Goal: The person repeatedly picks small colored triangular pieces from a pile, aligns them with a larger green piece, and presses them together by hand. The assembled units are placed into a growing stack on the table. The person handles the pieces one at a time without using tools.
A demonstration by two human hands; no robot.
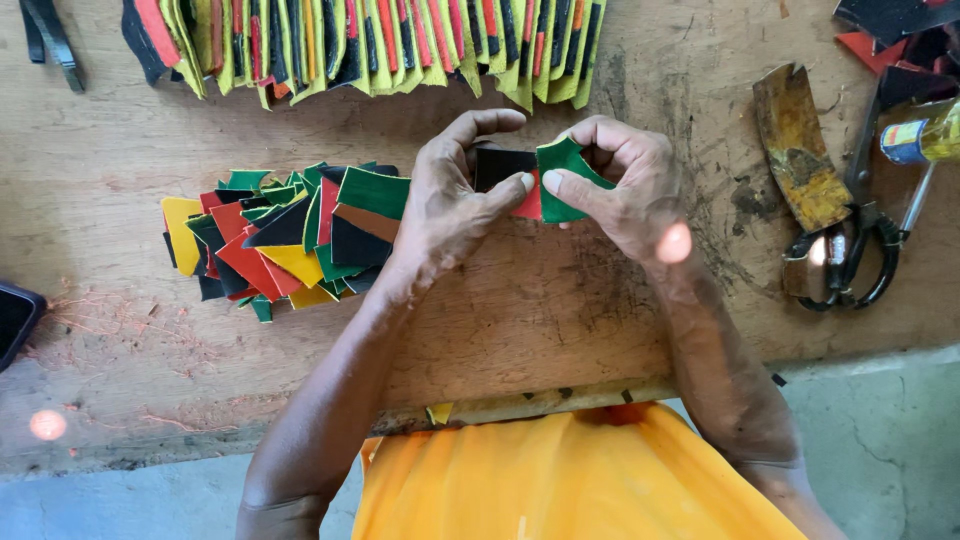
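Patchwork piece [540, 180], black, red and green, was recorded in the head view above the wooden bench [560, 310], pinched between both hands; its long axis ran left to right. Left hand [455, 200] was closed on the black end, right hand [625, 185] on the green end, each equally near. One loose heap of cut pieces [290, 235] was noted just left of the left hand, one fanned row [370, 45] beyond, one pair of scissors [850, 250] well to the right
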